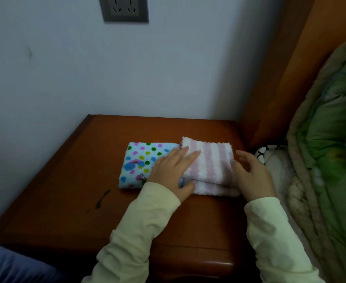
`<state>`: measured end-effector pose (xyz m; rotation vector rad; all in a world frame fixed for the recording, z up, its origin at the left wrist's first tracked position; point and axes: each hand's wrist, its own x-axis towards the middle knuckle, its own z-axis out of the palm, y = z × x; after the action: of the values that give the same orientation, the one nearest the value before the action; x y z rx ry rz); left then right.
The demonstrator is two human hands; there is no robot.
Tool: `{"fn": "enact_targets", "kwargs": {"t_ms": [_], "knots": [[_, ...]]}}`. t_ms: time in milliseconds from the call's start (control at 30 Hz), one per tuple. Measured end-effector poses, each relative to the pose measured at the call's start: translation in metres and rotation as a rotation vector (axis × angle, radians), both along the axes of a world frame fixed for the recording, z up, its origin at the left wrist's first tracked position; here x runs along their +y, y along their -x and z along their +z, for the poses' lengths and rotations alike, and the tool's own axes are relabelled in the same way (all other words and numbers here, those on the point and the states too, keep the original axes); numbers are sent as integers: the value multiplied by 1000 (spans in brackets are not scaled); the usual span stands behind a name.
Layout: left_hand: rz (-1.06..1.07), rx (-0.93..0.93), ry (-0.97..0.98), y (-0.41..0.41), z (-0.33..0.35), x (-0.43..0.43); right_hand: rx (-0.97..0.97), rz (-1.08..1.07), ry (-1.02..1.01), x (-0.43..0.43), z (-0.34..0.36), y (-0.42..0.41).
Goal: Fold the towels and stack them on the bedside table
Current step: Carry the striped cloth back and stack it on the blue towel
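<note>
Towels, two of them, lie folded side by side on the bedside table (106, 211) right under my hands. The pink-and-white striped towel (210, 164) sits between my two hands, folded into a thick pad with its layers showing along the edge nearest me. The blue towel with coloured dots (141, 160) lies flat to the left of it, mostly beyond and left of my left hand. My left hand (174, 170) lies flat with the fingers straight, palm over the right end of the dotted towel and fingertips (196, 153) resting on the striped one, the thumb against the striped towel's near left corner; it grips nothing. That hand covers the place where the two towels meet, so I cannot tell whether the striped one overlaps the dotted one or only touches it. My right hand (253, 176) is at the right edge of the striped towel, fingers loosely curved and holding nothing, the thumb just at the towel's side. Left of my left sleeve (139, 227) a dark mark (102, 199) shows on the wood. To the right of my right hand lies a green quilt (331, 129), with the wooden headboard (290, 68) beyond it. High on the wall past both hands is a grey socket (124, 9).
</note>
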<state>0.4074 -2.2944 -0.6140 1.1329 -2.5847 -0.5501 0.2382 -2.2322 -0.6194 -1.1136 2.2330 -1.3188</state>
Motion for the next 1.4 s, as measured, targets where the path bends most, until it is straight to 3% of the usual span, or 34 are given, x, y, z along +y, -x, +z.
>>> {"fn": "enact_targets", "kwargs": {"t_ms": [167, 400, 567, 667, 733, 800, 933, 1000, 1233, 1400], "knots": [[-17, -272, -3, 15, -10, -7, 11, -8, -181, 6, -3, 7], [108, -170, 6, 18, -1, -3, -4, -2, -269, 7, -2, 9], [124, -153, 31, 21, 5, -1, -364, 20, -87, 5, 3, 4], [117, 71, -72, 20, 0, 1, -619, 7, 102, 2, 5, -1], [149, 206, -137, 21, -1, 4, -691, 0, 191, 0, 3, -1], [217, 206, -137, 22, 0, 5, -621, -1, 203, -1, -2, 1], [233, -176, 49, 20, -2, 1, -354, -31, 115, 1, -7, 6], [230, -284, 42, 19, -2, 2, -227, -40, 58, 1, -11, 8], [219, -385, 18, 21, 0, 6, -150, -39, -28, 0, -14, 13], [227, -338, 4, 20, -1, 5, -177, -13, -40, 0, -14, 13]]}}
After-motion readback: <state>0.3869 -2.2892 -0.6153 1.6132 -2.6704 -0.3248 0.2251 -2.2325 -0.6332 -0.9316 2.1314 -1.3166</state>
